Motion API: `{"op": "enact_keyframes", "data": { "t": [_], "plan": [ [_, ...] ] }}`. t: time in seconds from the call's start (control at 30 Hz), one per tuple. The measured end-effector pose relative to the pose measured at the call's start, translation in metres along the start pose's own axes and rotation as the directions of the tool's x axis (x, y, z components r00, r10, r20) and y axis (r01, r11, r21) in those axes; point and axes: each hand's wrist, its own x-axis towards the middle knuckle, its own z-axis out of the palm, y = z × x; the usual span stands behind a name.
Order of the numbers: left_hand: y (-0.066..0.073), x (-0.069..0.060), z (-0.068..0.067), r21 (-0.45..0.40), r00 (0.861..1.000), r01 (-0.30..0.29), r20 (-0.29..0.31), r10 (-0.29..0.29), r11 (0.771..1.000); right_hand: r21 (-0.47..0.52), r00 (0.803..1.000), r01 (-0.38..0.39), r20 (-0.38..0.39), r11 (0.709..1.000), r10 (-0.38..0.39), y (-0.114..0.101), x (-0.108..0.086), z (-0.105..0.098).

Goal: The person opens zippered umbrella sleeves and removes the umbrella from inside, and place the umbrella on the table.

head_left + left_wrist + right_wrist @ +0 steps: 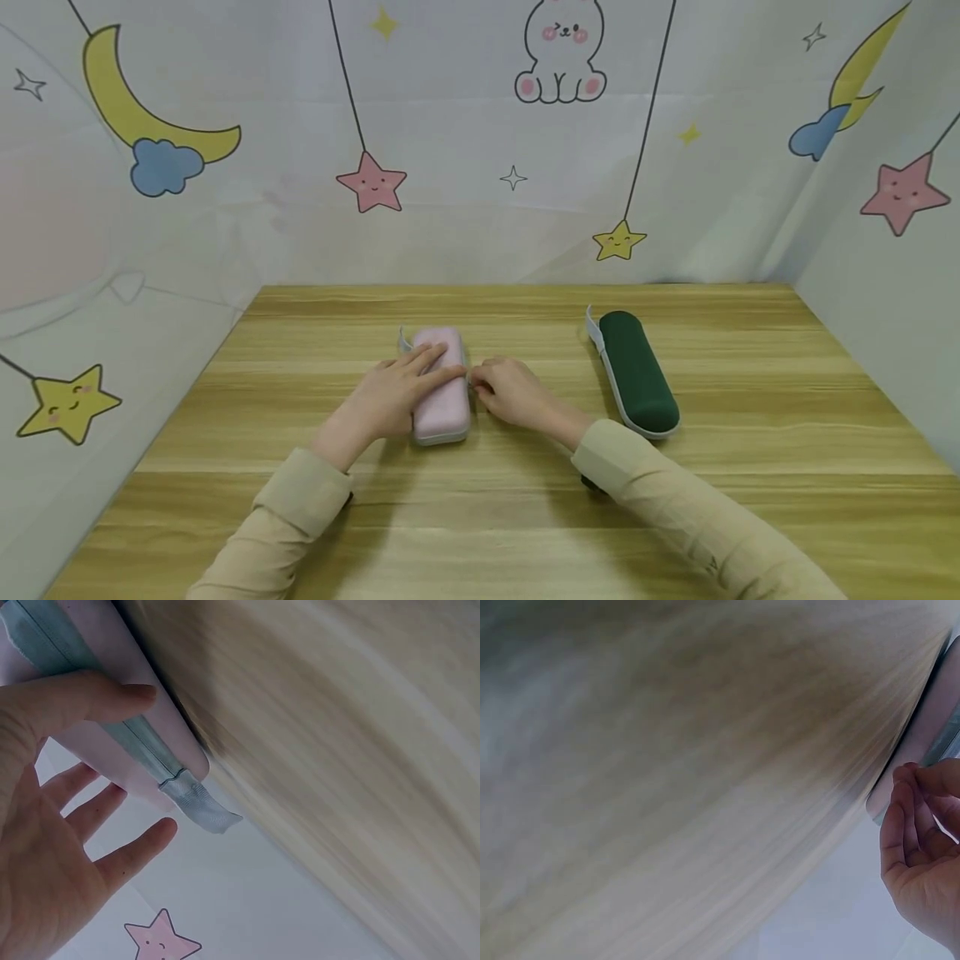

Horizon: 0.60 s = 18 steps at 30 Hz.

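A pink zip case (442,408) with a grey zipper band lies lengthwise on the table. My left hand (386,396) steadies it, fingers spread over the lid and thumb against its left side. In the left wrist view, the thumb (120,701) rests across the zipper band, near a grey fabric tab (206,810) at the case's end. At the case's right side my right hand (513,392) has its fingers curled, thumb and forefinger pinching the small zipper pull. The right wrist view shows the right hand (922,840) at the zipper band; the pull is mostly hidden by the fingertips.
A dark green zip case (637,371) with a pale zipper edge and a light strap lies to the right, past my right hand. The wood-grain table (480,517) ends at a white printed cloth (465,242) behind and at both sides.
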Motion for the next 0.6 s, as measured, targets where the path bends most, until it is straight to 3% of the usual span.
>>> {"op": "enact_keyframes", "data": {
  "t": [0.6],
  "plan": [
    [0.0065, -0.0001, 0.0017, 0.013, 1.0, 0.026, -0.016, -0.025, 1.0, -0.008, 1.0, 0.013, 0.009, 1.0, -0.013, -0.0016, -0.0041, -0.003]
  ]
}}
